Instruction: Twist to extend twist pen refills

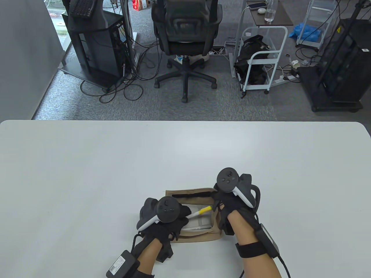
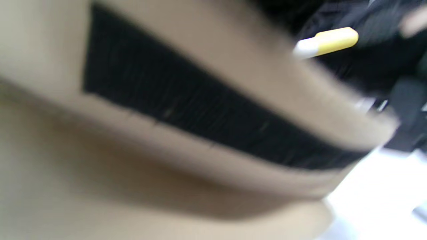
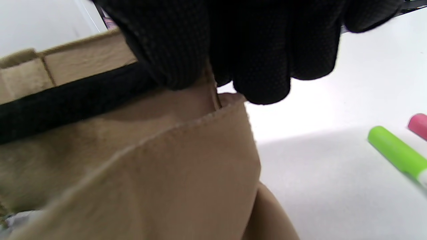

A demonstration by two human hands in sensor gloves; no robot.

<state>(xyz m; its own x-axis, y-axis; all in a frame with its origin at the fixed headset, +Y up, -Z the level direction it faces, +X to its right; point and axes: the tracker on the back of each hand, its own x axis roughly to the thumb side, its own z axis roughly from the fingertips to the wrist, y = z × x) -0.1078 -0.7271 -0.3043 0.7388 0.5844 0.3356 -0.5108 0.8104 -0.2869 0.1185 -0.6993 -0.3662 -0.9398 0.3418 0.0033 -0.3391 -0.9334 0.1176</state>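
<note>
A tan fabric pouch (image 1: pixel 200 236) lies open near the table's front edge, its flap with a black hook-and-loop strip (image 1: pixel 191 194) folded back. My left hand (image 1: pixel 185 216) holds a yellow-and-white twist pen (image 1: pixel 201 211) over the pouch's opening, yellow end pointing right. The pen also shows in the blurred left wrist view (image 2: pixel 328 41), above the pouch flap (image 2: pixel 233 63). My right hand (image 1: pixel 217 204) grips the pouch's right edge; in the right wrist view its fingers (image 3: pixel 260 66) pinch the tan rim (image 3: pixel 186 133). White material lies inside the pouch (image 1: pixel 201 222).
A green pen (image 3: pixel 395 151) and a pink pen (image 3: pixel 418 125) lie on the white table right of the pouch, seen only in the right wrist view. The table (image 1: pixel 116 173) reaches far back and to both sides. An office chair (image 1: pixel 185 43) stands beyond it.
</note>
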